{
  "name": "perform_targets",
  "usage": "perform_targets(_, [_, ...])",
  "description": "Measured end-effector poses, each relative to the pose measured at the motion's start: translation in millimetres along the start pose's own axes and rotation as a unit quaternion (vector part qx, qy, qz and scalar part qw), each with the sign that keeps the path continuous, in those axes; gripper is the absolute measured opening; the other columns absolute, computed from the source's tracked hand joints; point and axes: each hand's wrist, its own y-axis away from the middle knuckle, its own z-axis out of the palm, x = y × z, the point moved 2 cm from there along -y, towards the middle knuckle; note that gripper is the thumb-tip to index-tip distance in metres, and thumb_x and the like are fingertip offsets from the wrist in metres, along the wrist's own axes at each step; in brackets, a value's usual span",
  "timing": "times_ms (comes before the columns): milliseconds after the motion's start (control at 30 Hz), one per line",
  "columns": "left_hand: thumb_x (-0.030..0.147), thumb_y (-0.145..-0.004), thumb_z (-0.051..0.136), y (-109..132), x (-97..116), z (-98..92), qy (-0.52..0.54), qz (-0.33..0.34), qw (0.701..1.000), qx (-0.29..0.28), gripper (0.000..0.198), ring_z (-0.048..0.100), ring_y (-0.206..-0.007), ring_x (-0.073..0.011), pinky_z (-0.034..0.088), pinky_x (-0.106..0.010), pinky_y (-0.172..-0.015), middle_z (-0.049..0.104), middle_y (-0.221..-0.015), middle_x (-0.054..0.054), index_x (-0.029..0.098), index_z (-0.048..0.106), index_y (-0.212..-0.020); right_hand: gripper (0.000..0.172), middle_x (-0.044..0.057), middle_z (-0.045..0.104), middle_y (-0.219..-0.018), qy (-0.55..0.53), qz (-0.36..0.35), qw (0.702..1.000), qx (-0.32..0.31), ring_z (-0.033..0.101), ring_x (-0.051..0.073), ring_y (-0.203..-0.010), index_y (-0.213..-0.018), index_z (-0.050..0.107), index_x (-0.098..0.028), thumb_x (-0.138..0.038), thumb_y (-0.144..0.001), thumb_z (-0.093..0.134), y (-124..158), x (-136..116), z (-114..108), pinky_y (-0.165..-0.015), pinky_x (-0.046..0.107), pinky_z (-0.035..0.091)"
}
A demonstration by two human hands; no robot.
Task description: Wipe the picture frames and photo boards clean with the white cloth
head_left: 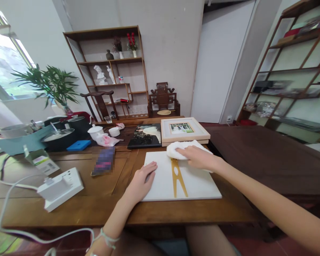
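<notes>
A white board (pixel 158 185) lies flat near the table's front edge. On it is a flat, golden-yellow shape like a clothes peg (pixel 175 179), its two legs toward me; I cannot tell whether it is printed or a loose piece. My left hand (pixel 144 179) rests on the board's left edge, fingers stretched out flat. My right hand (pixel 196 156) presses a bunched white cloth (pixel 173 149) against the board's far part, covering the top of the yellow shape. Just beyond stand a pale wooden picture frame (pixel 185 129) and a dark picture panel (pixel 144 136).
At the left are a white power strip (pixel 64 188) with a cable, a small open box (pixel 41 161), a blurred phone-like object (pixel 104 161), a blue box (pixel 78 145), a white teapot (pixel 96 132) and dark pots (pixel 59 138). A brown table (pixel 256 160) adjoins on the right.
</notes>
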Motion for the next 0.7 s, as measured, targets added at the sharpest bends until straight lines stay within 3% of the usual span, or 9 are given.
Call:
perform_targets(200, [0.025, -0.085, 0.042, 0, 0, 0.0, -0.002, 0.007, 1.000, 0.004, 0.034, 0.050, -0.118, -0.0209, 0.036, -0.041, -0.104, 0.058, -0.123, -0.009, 0.015, 0.062, -0.111, 0.057, 0.011, 0.062, -0.084, 0.016, 0.072, 0.997, 0.004, 0.058, 0.027, -0.082, -0.118, 0.049, -0.015, 0.002, -0.065, 0.037, 43, 24, 13, -0.064, 0.031, 0.040])
perform_targets(333, [0.025, -0.085, 0.042, -1, 0, 0.2, -0.006, 0.001, 1.000, 0.002, 0.035, 0.050, -0.118, -0.0211, 0.035, -0.040, -0.105, 0.058, -0.122, -0.009, 0.014, 0.062, -0.111, 0.059, 0.015, 0.056, -0.114, -0.019, 0.020, 0.998, 0.064, 0.052, 0.028, -0.105, -0.112, 0.055, -0.016, 0.004, -0.059, 0.037, 58, 21, 30, -0.084, 0.038, 0.042])
perform_targets(400, [0.025, -0.086, 0.041, -1, 1, 0.1, -0.009, -0.003, 1.000, -0.002, 0.036, 0.050, -0.118, -0.0206, 0.035, -0.040, -0.105, 0.058, -0.122, -0.009, 0.013, 0.062, -0.111, 0.058, 0.016, 0.044, -0.132, -0.040, -0.017, 0.994, 0.096, 0.039, 0.029, -0.122, -0.110, 0.057, -0.014, 0.004, -0.058, 0.038, 58, 20, 36, -0.097, 0.042, 0.034])
perform_targets(533, [0.025, -0.086, 0.039, -2, 2, -0.2, -0.012, -0.006, 1.000, -0.003, 0.036, 0.050, -0.118, -0.0200, 0.035, -0.039, -0.105, 0.058, -0.122, -0.009, 0.013, 0.062, -0.111, 0.058, 0.014, 0.035, -0.140, -0.070, -0.057, 0.990, 0.104, 0.018, 0.026, -0.134, -0.109, 0.058, -0.014, 0.003, -0.057, 0.040, 42, 24, 43, -0.107, 0.047, 0.019])
perform_targets(700, [0.025, -0.086, 0.040, -1, 0, 0.6, -0.013, -0.002, 1.000, -0.001, 0.036, 0.050, -0.118, -0.0195, 0.035, -0.038, -0.105, 0.058, -0.123, -0.009, 0.013, 0.061, -0.113, 0.059, 0.015, 0.046, -0.133, -0.075, -0.049, 0.994, 0.061, 0.025, 0.024, -0.132, -0.114, 0.055, -0.013, 0.002, -0.060, 0.038, 25, 20, 40, -0.106, 0.049, 0.019])
